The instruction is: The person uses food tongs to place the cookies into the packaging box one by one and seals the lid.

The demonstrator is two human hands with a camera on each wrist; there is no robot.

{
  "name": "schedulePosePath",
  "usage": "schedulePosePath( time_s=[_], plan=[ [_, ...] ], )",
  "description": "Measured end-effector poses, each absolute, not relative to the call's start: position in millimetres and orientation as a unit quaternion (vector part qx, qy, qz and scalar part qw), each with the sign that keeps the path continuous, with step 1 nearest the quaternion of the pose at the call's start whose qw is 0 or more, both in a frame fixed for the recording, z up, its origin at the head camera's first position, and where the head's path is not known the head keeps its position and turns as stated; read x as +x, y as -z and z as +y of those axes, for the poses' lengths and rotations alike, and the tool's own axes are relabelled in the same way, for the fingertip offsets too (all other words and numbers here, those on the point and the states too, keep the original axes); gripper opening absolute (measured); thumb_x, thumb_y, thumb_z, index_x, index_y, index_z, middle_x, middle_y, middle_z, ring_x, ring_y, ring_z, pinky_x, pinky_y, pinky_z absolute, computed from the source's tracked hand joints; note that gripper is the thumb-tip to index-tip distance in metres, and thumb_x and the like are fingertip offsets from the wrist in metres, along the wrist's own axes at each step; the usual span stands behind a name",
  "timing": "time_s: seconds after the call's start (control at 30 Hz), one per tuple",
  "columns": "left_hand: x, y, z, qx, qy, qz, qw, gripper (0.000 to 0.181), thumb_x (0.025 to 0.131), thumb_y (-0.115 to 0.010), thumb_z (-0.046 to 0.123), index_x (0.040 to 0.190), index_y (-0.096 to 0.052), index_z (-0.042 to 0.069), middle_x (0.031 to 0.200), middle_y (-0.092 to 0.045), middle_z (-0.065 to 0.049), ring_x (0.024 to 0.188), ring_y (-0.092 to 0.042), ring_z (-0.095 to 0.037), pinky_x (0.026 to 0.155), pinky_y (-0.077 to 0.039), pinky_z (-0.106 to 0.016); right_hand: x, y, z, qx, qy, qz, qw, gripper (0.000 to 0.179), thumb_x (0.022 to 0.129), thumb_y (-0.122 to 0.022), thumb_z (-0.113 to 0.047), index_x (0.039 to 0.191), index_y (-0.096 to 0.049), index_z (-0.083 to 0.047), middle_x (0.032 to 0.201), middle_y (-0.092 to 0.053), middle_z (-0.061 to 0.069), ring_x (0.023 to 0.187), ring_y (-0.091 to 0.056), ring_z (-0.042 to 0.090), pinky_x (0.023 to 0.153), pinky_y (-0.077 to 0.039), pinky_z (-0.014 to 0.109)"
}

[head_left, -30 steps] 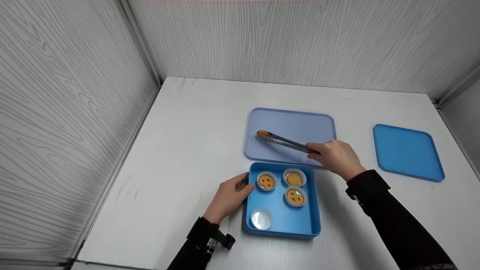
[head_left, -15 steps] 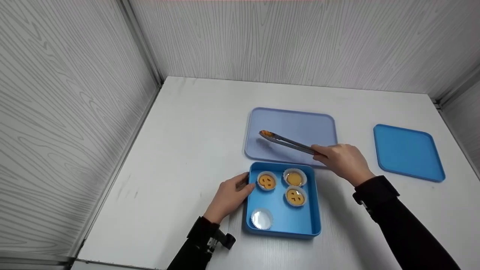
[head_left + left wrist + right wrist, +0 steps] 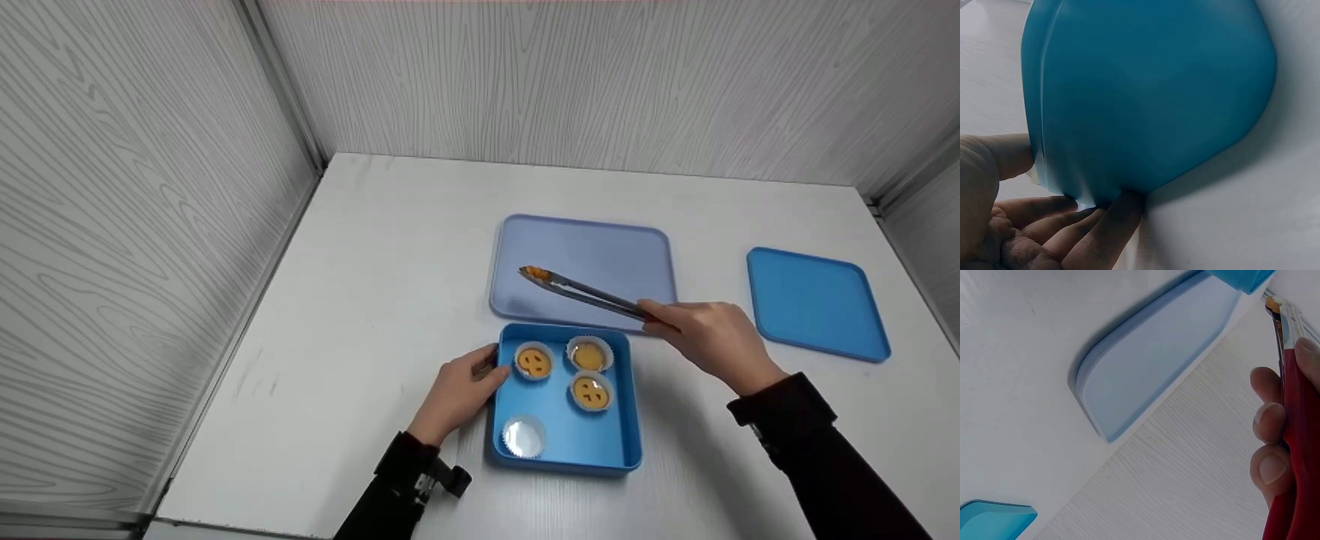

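Note:
My right hand (image 3: 712, 341) grips metal tongs (image 3: 592, 296) with red handles, plain in the right wrist view. An orange-brown cookie (image 3: 535, 272) is caught at their tips, above the lavender tray (image 3: 630, 255). My left hand (image 3: 459, 394) holds the left wall of the blue box (image 3: 555, 467), thumb at the rim and fingers against the outside (image 3: 1095, 225). Inside the box, two cookies with cut-out holes (image 3: 533, 363) (image 3: 590, 393) and a plain-looking round cookie (image 3: 589, 357) sit in white paper cups. Another paper cup (image 3: 524, 437), at the near left corner, holds no cookie.
To the right of the lavender tray lies a smaller flat blue tray or lid (image 3: 817, 304). The lavender tray sits just beyond the box on a white table (image 3: 360, 300). Wood-grain panels (image 3: 585, 82) stand at the back and sides.
My right hand has moved right and nearer to me, taking the tongs and cookie along; the tips have shifted slightly right. My left hand and the box have stayed in place.

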State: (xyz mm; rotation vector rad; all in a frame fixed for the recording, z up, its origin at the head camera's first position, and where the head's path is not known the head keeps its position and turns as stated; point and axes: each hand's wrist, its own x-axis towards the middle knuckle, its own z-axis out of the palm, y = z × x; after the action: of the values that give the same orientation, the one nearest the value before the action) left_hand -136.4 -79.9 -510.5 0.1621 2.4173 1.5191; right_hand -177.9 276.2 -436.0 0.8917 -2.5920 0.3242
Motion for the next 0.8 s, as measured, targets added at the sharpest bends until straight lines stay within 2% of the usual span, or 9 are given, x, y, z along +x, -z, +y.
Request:
schedulePosePath(
  time_s=[0.17, 0.6, 0.8],
  plan=[
    [-136.9, 510.5, -78.8, 0.051, -0.522, 0.839, 0.146, 0.063, 0.103, -0.06, 0.04, 0.154, -0.046, 0.005, 0.153, -0.051, -0.015, 0.14, -0.051, -0.028, 0.116, -0.041, -0.044, -166.3, 430.9, 283.1, 0.342, -0.123, -0.907, 0.211, 0.038, 0.083, -0.084, -0.011, 0.12, -0.078, -0.012, 0.092, -0.08, 0.005, 0.073, -0.076, 0.018, 0.057, -0.06, 0.032],
    [-137.6, 509.5, -78.6, 0.05, -0.518, 0.841, 0.145, 0.062, 0.104, -0.059, 0.041, 0.153, -0.046, 0.006, 0.152, -0.052, -0.013, 0.142, -0.048, -0.029, 0.118, -0.039, -0.045, -138.4, 404.7, 303.6, 0.382, -0.166, -0.896, 0.151, 0.048, 0.078, -0.087, -0.005, 0.124, -0.077, -0.016, 0.095, -0.079, -0.007, 0.078, -0.075, 0.006, 0.061, -0.056, 0.014],
    [-138.0, 510.7, -78.2, 0.044, -0.526, 0.836, 0.151, 0.062, 0.103, -0.059, 0.041, 0.153, -0.047, 0.006, 0.153, -0.051, -0.013, 0.142, -0.048, -0.028, 0.117, -0.04, -0.044, -132.0, 400.3, 306.9, 0.392, -0.179, -0.895, 0.119, 0.047, 0.078, -0.086, -0.005, 0.123, -0.077, -0.016, 0.091, -0.078, -0.01, 0.072, -0.07, -0.001, 0.057, -0.05, 0.008]
  ],
)
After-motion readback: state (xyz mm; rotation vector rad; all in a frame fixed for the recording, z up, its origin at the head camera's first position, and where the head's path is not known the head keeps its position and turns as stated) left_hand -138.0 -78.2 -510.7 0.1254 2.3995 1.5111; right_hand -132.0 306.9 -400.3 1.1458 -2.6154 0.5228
